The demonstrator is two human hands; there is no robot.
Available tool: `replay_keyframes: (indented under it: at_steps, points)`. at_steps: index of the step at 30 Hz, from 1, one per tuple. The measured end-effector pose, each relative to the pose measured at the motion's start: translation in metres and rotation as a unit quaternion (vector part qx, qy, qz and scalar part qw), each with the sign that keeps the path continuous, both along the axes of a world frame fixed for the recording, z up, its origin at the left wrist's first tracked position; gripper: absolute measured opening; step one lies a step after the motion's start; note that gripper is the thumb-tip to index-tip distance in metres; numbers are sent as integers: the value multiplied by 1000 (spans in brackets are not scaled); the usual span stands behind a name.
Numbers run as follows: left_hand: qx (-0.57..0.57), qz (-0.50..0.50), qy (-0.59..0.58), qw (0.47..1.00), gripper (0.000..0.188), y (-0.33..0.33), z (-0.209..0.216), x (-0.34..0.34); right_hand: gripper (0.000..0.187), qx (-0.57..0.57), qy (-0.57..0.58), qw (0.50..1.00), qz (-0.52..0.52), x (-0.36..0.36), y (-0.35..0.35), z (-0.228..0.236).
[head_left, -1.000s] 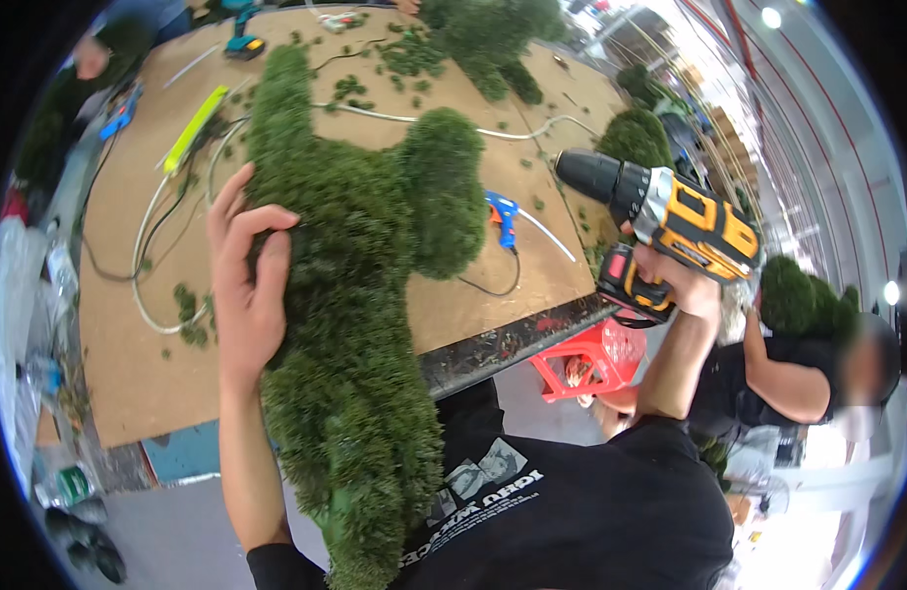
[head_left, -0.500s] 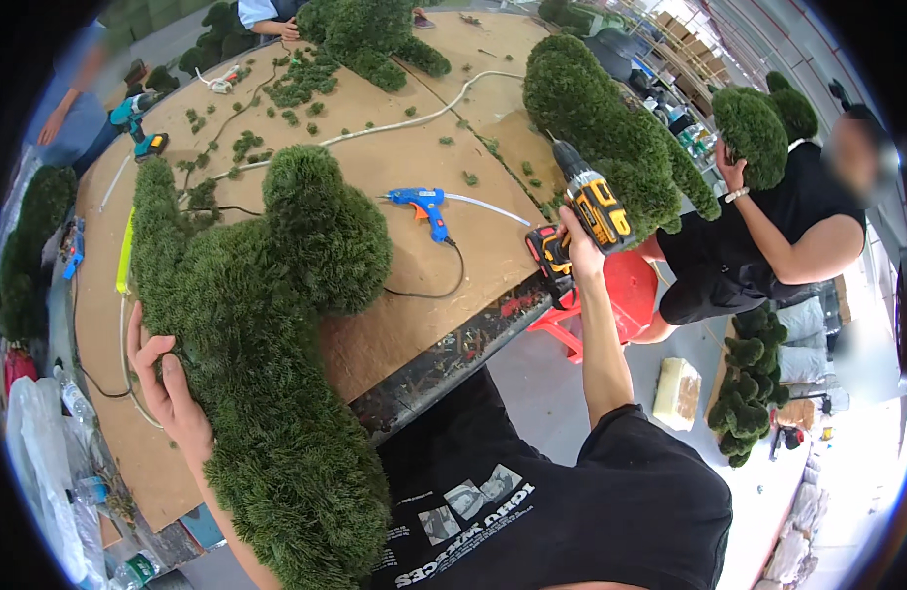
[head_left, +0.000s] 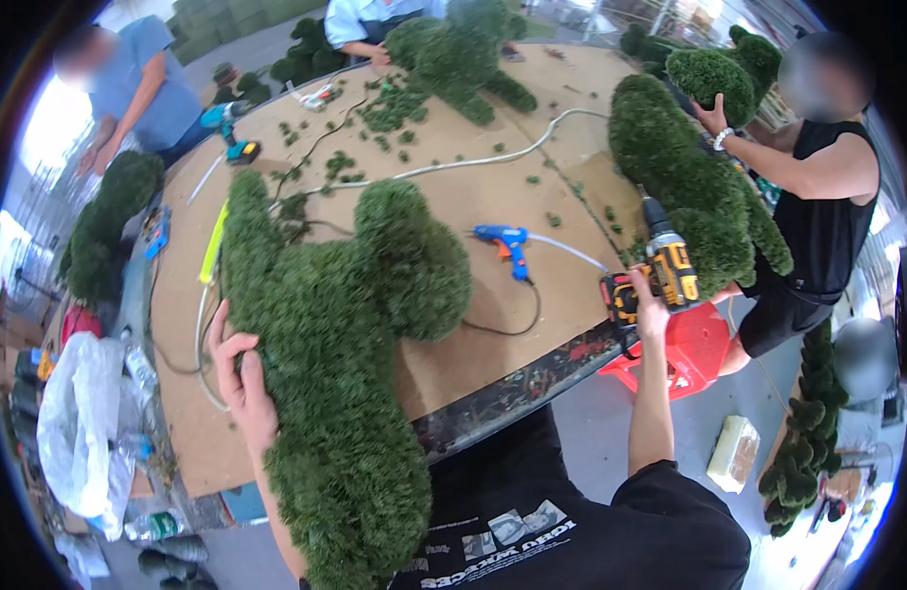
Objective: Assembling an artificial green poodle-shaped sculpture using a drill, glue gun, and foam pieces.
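Observation:
A large topiary figure (head_left: 326, 324) of artificial greenery, with a rounded head-like lobe and a long limb, lies across the table's near edge toward me. My left hand (head_left: 245, 388) grips its left side with bent fingers, the forearm running along it and partly hidden. To the right, my right hand (head_left: 650, 307) is closed round the handle of a yellow-and-black cordless drill (head_left: 673, 267), its bit pointing up and away over the table edge. Between them on the table lies a blue glue gun (head_left: 508, 246) with a white glue stick in it.
The brown table (head_left: 532, 344) carries cables, green scraps (head_left: 394, 103) and a teal drill (head_left: 232, 138). Another green figure (head_left: 660, 167) lies at right, beside a co-worker (head_left: 817, 157) holding a green piece. A red stool (head_left: 685, 349) stands below. Other people are across the table.
The view has swung, so the whole scene sits farther right and lower in the picture. Both hands keep their holds on the figure and the drill.

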State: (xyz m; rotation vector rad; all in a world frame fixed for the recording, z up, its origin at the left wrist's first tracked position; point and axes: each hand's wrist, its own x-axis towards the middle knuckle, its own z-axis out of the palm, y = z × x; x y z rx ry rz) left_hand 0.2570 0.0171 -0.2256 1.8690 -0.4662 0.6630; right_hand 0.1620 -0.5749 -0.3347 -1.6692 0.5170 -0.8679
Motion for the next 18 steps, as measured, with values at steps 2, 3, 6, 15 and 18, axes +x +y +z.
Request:
replay_keyframes:
  at_steps: [2,3,6,15,18]
  points:
    - [-6,-16,-13,1000,13,-1,-2,1,29,2,-28,1000,-12,-3,3,-1]
    - [-7,-14,-6,1000,13,-2,-2,1,36,-25,-45,999,-12,-5,-6,-10]
    - [-17,-30,-11,999,13,-13,-5,11,33,-46,-36,997,-46,-28,-29,-33]
    - [-31,-26,24,999,16,-7,2,4,20,-51,-41,978,-196,-113,38,-53]
    - [-16,-40,12,999,16,-6,-1,6,18,-28,-79,996,33,-86,141,9]
